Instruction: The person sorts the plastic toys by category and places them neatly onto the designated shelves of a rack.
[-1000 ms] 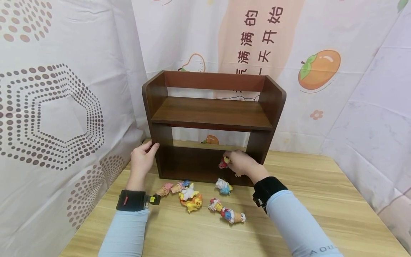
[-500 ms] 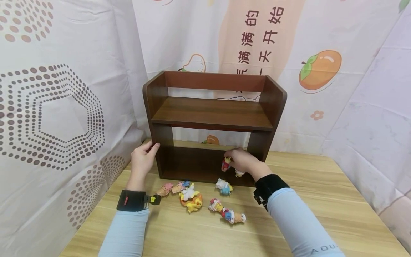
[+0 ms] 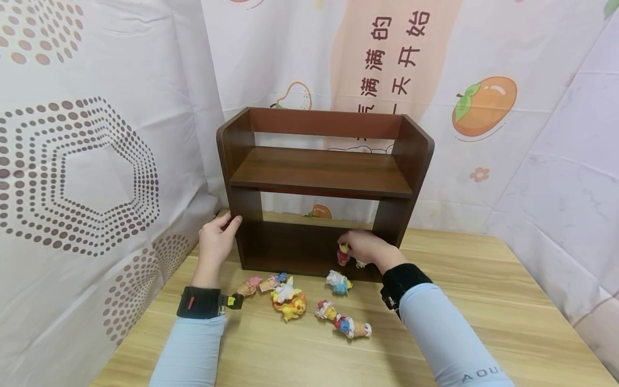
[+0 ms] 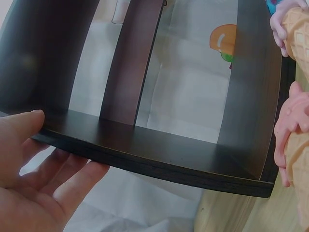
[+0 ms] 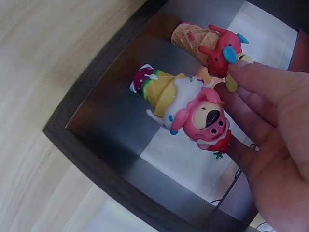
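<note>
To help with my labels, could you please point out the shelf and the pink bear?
Shelf [image 3: 320, 169], head view: on its upper board.
Pink bear [image 5: 206, 119], right wrist view: on its face.

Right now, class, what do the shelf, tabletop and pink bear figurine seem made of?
Shelf: probably wood or laminate, satin; brown grain, soft sheen.
Tabletop: wood or lookalike laminate, smooth; streaked pale grain.
Pink bear figurine: likely plastic, smooth; rounded, moulded-looking details.

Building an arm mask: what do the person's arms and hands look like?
Left hand and right hand: gloveless. Left sleeve, right sleeve: light blue, dark letters on the right. Left wristband, right wristband: wide, black; the left has a red mark, plus a black block marked yellow.
</note>
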`<state>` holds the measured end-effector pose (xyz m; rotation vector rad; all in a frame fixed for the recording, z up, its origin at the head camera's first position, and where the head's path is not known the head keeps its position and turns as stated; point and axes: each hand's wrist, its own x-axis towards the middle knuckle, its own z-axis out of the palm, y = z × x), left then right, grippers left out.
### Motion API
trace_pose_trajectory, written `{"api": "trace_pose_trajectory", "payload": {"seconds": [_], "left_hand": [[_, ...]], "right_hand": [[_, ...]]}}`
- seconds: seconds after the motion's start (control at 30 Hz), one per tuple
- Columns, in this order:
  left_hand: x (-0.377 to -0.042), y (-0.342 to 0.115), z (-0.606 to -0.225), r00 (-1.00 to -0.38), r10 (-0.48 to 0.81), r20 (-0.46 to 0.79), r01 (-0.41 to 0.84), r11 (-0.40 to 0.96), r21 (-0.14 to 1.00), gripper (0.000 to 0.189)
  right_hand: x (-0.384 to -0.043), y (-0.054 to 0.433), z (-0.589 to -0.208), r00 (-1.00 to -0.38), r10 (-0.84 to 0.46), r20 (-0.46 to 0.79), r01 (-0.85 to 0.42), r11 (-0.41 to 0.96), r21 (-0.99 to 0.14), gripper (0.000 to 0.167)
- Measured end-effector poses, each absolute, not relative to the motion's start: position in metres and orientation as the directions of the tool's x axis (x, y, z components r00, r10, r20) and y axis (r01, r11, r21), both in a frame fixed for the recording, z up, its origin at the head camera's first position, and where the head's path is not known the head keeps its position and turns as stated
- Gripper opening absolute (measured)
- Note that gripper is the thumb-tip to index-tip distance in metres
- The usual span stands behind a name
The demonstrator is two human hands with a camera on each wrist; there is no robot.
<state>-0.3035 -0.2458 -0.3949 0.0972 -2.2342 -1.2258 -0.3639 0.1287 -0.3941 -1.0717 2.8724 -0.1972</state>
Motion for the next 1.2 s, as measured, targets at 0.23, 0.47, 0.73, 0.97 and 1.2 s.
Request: {"api": "trace_pose_trajectory", "payload": {"seconds": [0.23,0.47,0.73,0.97,1.2], "left_hand": [[-0.303,-0.2454,-0.3943,-0.83,-0.327,0.453,0.211,0.567,0.796,0.044],[-0.3029,-0.2454,-0.3955,-0.832,-0.327,0.448,0.208,0.566,0.798,0.044],[-0.3029,-0.2458,-0.3943,-0.83,-0.329,0.45,0.208,0.566,0.798,0.044],[-0.3026,-0.2458,-0.3941,-0.826,-0.328,0.458,0.213,0.571,0.793,0.042],[-0.3033,-0.2461,-0.3949,-0.822,-0.33,0.464,0.216,0.573,0.79,0.042]], "right_hand": [[-0.3638,0.1276,-0.394,-0.782,-0.62,-0.062,-0.604,0.779,-0.17,0.034],[-0.3631,0.1292,-0.3942,-0.791,-0.611,-0.035,-0.596,0.782,-0.182,0.027],[-0.363,0.1314,-0.3929,-0.784,-0.62,-0.032,-0.605,0.774,-0.186,0.026],[-0.3616,0.1305,-0.3921,-0.776,-0.63,-0.036,-0.614,0.768,-0.183,0.027],[-0.3608,0.1308,-0.3921,-0.776,-0.63,-0.039,-0.615,0.769,-0.176,0.023]]}}
